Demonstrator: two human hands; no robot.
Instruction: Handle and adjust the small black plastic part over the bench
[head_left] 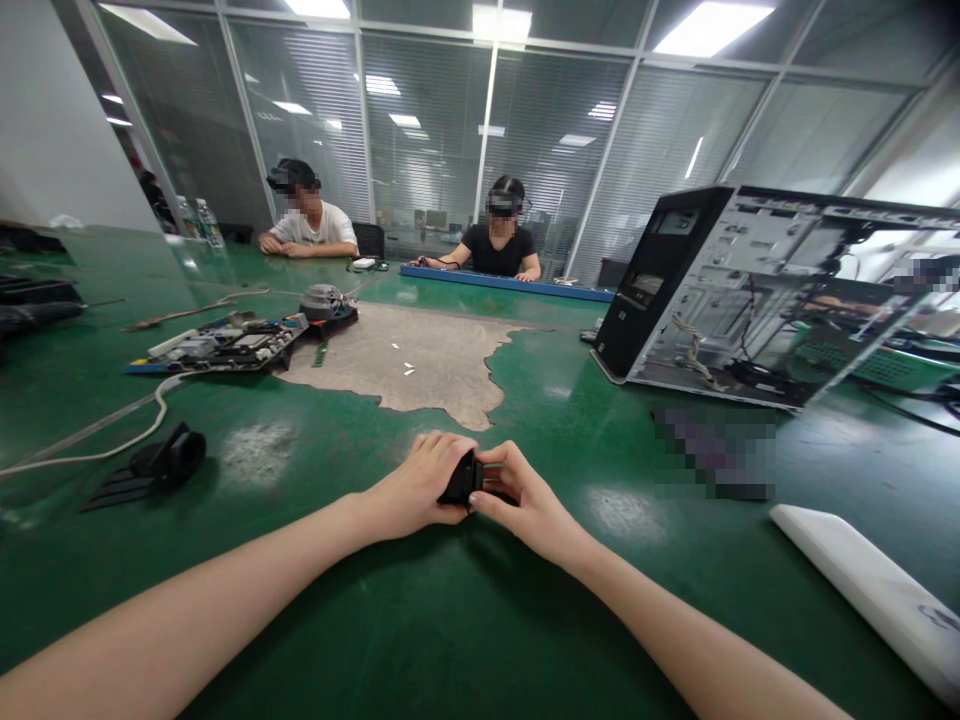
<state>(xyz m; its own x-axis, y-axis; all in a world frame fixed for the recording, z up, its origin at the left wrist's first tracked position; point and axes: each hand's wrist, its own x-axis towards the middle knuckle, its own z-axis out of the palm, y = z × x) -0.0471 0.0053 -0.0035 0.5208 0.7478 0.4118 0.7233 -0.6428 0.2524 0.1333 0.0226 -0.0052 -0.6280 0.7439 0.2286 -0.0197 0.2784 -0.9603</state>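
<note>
A small black boxy part [459, 480] is held between my two hands just above the green table, near the middle of the view. My left hand [421, 485] wraps over its left side, with the fingers on top and the thumb beneath. From the right, my right hand [529, 497] grips the part's near end between thumb and fingertips. Much of the part is hidden by my fingers, so I cannot tell its exact kind. A short dark piece shows behind the right thumb.
Left of my hands lies a black plastic piece with a round opening [169, 462]. Beyond it are a circuit board [225, 342] and a cooling fan [328, 303]. An open computer case [675, 290] stands right, near a white slab [862, 590]. Two people [309, 225] sit across the table [300, 620].
</note>
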